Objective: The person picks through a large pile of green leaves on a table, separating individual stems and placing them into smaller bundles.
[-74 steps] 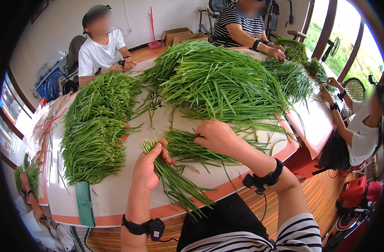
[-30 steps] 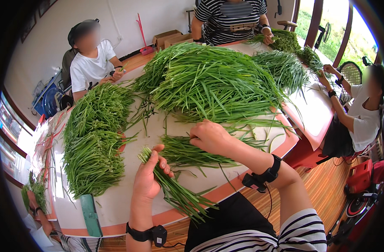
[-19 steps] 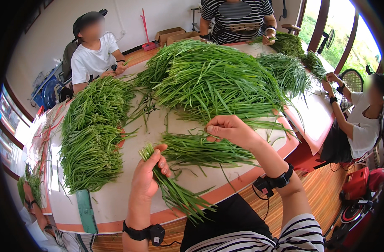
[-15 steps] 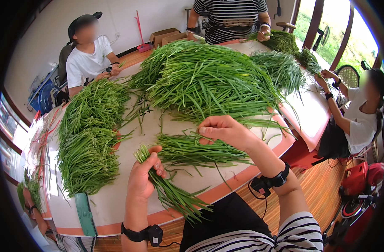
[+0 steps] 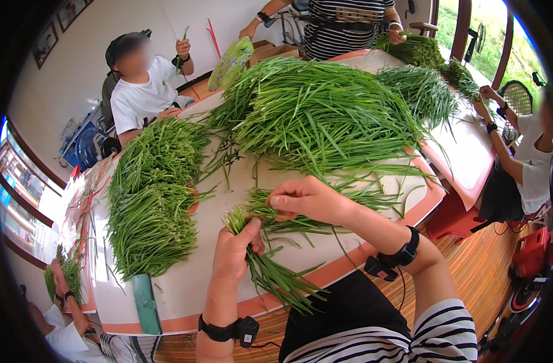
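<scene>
We take the large rounded mound of long, flat green stalks (image 5: pixel 328 115) as our landmark; it sits on the white table with an orange border (image 5: pixel 188 293). To its left, at the table's near edge, we log a slim teal case (image 5: pixel 146 304). Just behind the case, also left of the mound, lies a long pile of green stalks (image 5: pixel 152 221). In front of the mound, the left hand (image 5: pixel 233 251) is wrapped around a slim green stalk bundle (image 5: pixel 277 275): pale ends stand up past the thumb, leaf tips trail over the border. Beside it, before the mound, the right hand (image 5: pixel 306 198) has thumb and bent fingers close together near the left fingertips, above loose green stalks (image 5: pixel 300 225). We cannot tell whether it pinches any. Right of the mound: a grey-green leafy pile (image 5: pixel 418 91).
</scene>
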